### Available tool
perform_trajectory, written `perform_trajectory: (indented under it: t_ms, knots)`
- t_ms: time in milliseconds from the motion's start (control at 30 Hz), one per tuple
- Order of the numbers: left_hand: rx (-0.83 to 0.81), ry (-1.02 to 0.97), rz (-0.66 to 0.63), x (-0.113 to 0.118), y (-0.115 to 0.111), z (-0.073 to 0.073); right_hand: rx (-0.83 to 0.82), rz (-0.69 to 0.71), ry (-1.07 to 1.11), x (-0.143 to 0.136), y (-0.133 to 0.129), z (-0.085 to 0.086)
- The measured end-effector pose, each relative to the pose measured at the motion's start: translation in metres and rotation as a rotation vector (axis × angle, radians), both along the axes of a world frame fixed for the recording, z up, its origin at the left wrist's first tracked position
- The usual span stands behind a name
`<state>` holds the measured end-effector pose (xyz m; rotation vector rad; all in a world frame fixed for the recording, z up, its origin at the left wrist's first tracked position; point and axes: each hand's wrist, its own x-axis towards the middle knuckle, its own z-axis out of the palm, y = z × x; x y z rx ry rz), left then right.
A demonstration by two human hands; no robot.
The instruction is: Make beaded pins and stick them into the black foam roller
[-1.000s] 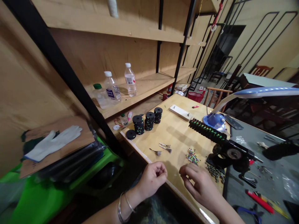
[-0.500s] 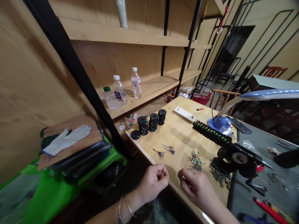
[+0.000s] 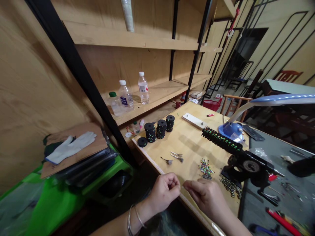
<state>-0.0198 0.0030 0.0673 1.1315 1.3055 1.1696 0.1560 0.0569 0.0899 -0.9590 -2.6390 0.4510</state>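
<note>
Over the front edge of the wooden table (image 3: 185,147), my left hand (image 3: 167,188) is closed in a pinch, with bangles on its wrist. Just to its right, my right hand (image 3: 203,193) is pinched too, its fingertips nearly meeting the left ones. Whatever lies between the fingers is too small to make out. Beyond my right hand is a heap of small multicoloured pieces (image 3: 206,167), with a pile of small metallic pieces (image 3: 231,186) beside it. A black winding device (image 3: 251,165) bears a ridged black rod (image 3: 221,139) with green strands. Tufted, feather-like bits (image 3: 177,158) lie ahead.
Several black spools (image 3: 161,129) stand at the table's left edge. A white strip with pegs (image 3: 194,120) and a blue desk lamp (image 3: 231,131) are farther back. Plastic bottles (image 3: 126,96) stand on the shelf. A white glove (image 3: 71,147) lies on a stack over a green stool (image 3: 36,203).
My two hands have drawn slightly closer together, the right shifting left and the left a little right. Both remain pinched.
</note>
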Motion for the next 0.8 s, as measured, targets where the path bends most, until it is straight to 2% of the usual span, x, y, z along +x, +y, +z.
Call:
perform_trajectory:
  t_ms: [200, 467, 800]
  knots:
    - [0.006, 0.000, -0.004, 0.002, 0.000, -0.001, 0.020, 0.015, 0.026, 0.003, 0.001, 0.000]
    - [0.013, -0.039, 0.025, -0.005, 0.002, -0.003, -0.103, -0.021, 0.072, 0.018, 0.009, 0.013]
    - [0.010, -0.045, 0.035, -0.011, 0.007, -0.006, -0.099, 0.028, 0.041, 0.028, 0.019, 0.021]
